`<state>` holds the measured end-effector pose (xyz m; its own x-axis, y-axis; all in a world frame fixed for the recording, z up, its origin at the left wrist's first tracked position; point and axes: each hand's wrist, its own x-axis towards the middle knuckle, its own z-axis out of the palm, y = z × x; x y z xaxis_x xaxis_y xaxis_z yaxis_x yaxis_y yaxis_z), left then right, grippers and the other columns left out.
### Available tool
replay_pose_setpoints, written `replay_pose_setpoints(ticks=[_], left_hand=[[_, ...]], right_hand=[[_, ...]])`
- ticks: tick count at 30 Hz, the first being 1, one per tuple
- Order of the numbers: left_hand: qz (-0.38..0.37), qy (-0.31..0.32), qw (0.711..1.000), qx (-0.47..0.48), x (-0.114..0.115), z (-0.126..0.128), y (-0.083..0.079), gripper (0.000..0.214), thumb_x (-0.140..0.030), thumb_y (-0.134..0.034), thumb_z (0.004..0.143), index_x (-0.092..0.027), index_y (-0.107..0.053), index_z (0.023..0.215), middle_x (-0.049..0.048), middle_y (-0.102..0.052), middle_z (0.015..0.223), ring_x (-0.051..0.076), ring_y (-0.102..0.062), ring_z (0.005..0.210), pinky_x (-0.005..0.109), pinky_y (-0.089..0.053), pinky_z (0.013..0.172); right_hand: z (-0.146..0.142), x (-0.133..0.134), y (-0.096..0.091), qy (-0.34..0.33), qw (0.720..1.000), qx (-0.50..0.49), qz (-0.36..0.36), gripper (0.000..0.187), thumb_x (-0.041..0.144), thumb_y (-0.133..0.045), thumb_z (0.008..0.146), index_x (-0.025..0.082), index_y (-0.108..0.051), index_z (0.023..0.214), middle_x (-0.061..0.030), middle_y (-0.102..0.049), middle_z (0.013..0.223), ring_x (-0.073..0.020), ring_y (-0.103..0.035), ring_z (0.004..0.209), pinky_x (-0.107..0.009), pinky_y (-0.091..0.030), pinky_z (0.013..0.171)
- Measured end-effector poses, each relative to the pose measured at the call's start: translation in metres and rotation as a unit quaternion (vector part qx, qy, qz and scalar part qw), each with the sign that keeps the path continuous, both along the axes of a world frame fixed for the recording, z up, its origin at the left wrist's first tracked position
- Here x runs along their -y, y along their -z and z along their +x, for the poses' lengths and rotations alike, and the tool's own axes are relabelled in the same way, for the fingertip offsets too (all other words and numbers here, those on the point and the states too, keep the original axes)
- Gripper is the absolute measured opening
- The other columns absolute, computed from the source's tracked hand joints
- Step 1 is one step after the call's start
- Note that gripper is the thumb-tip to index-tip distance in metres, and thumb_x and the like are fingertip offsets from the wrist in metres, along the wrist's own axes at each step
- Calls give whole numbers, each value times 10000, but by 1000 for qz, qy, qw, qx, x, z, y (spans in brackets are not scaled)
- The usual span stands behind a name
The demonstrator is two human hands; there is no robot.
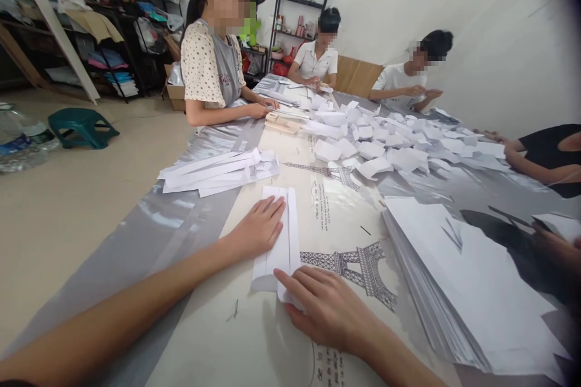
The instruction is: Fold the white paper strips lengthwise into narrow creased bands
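A folded white paper sheet (272,257) lies lengthwise before me on the printed table cover, with crease lines and a folded strip along its right side. My left hand (258,227) rests flat on its upper part, fingers stretched out. At the near right corner is my right hand (324,305). Its index finger presses on the paper, its thumb is lower down, and a bit of the paper's edge shows between them. The other fingers are curled and partly hidden.
Folded paper strips (218,172) lie beyond my left hand. To the right stands a thick stack of white sheets (454,260). Many folded paper pieces (385,139) are heaped farther back. Several people work around the table. A green stool (83,127) stands on the floor at left.
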<state>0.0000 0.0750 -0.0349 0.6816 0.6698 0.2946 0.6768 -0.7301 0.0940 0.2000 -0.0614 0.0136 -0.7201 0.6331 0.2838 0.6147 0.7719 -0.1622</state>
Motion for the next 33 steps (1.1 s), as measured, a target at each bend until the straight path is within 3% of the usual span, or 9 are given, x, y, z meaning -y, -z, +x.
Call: replay_pose_setpoints(ticks=[3, 6, 12, 20, 27, 33], left_hand=[[-4, -2, 1000, -7, 0, 1, -1, 536, -326, -255, 1078, -98, -356, 1552, 148, -401, 1610, 306, -336, 1495, 448, -275, 1201], [-14, -3, 1000, -13, 2, 1, -4, 537, -330, -247, 1080, -82, -375, 1538, 153, -389, 1617, 311, -335, 1496, 447, -279, 1200], [-15, 1, 1000, 0, 2, 1, -4, 540, -336, -244, 1076, -101, -354, 1550, 147, -409, 1606, 307, -341, 1498, 450, -280, 1201], [-15, -2, 1000, -4, 3, 1, -5, 526, -333, -247, 1076, -104, -375, 1532, 141, -416, 1602, 305, -351, 1491, 441, -278, 1203], [-21, -3, 1000, -8, 3, 3, -7, 534, -326, -243, 1076, -84, -386, 1529, 150, -405, 1608, 318, -345, 1493, 446, -277, 1205], [-24, -1, 1000, 4, 3, 2, -5, 535, -333, -249, 1073, -103, -367, 1541, 143, -400, 1612, 313, -343, 1492, 448, -278, 1198]], right_hand=[[0, -1, 4, -12, 1000, -12, -1, 168, 156, -547, 945, 173, -640, 1083, -68, -682, 934, -214, -605, 829, -339, -498, 662], [-2, -1, 7, -5, 998, -55, -14, 144, 115, -540, 925, 193, -660, 934, -68, -673, 956, -201, -573, 813, -323, -488, 668], [-9, -5, 8, 65, 968, -183, -156, 155, 134, -552, 960, 198, -668, 880, -60, -650, 914, -189, -604, 838, -308, -523, 739], [-8, -11, 9, 139, 938, -184, -258, 88, 150, -644, 930, 218, -695, 906, -13, -663, 834, -182, -629, 798, -295, -513, 719], [-7, -15, 10, 147, 934, -184, -267, 108, 135, -642, 925, 227, -686, 959, -6, -703, 920, -174, -650, 832, -302, -512, 752], [-6, -14, 12, 143, 945, -170, -240, 187, 139, -662, 916, 235, -627, 1073, -27, -617, 1022, -166, -636, 864, -277, -541, 740]])
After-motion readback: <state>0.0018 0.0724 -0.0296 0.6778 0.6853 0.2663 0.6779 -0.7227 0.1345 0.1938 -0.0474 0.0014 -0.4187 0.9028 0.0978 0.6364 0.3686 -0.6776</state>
